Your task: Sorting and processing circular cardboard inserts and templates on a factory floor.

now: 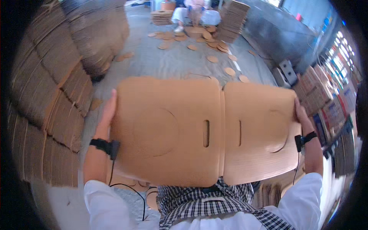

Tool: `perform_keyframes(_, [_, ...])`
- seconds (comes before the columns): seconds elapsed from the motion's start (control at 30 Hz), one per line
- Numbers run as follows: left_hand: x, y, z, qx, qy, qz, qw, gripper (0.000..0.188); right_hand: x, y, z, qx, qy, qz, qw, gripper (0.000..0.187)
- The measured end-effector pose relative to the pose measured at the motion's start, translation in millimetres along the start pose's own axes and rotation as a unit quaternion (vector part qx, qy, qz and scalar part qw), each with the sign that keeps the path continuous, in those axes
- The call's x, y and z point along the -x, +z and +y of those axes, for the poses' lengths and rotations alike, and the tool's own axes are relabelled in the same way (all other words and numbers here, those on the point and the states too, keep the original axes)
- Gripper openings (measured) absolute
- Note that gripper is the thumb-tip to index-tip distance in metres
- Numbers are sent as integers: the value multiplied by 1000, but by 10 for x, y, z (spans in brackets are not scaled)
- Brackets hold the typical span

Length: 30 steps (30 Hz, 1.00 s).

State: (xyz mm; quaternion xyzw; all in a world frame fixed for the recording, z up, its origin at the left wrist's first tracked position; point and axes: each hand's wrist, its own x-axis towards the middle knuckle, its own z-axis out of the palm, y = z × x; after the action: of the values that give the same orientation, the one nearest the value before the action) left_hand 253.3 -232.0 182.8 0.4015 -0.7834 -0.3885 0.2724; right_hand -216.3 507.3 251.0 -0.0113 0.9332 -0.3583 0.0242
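Observation:
A wide brown cardboard sheet (pixel 188 115) is held up flat in front of me, creased down the middle into two panels. The left panel has an open slot and a faint round cut line; the right one shows a thin slit and a partly raised round cut. My left hand (pixel 109 109) grips the sheet's left edge. At the opposite edge, my right hand (pixel 302 113) does the same. Most of my fingers are hidden by the cardboard. Each wrist wears a black strap with a small device and a cable.
Tall stacks of flat cardboard (pixel 57 96) rise along the left. Round cardboard discs (pixel 212 59) lie scattered on the grey floor ahead. A person (pixel 195 13) sits at the far side beside another cardboard stack (pixel 232 21). Printed boxes (pixel 314 84) are piled at right.

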Motion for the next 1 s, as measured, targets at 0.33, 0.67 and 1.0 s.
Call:
perform_keyframes(0.33, [293, 1429, 956, -226, 52, -104, 967, 69, 1145, 1443, -823, 121, -344, -84, 927, 42])
perform_keyframes(0.67, [1427, 815, -68, -184, 57, -194, 962, 58, 974, 2183, -808, 50, -215, -267, 938, 57])
perform_keyframes(1.0, [1340, 1189, 407, -245, 26, -47, 968, 54, 1108, 2021, -786, 27, -196, -221, 955, 55])
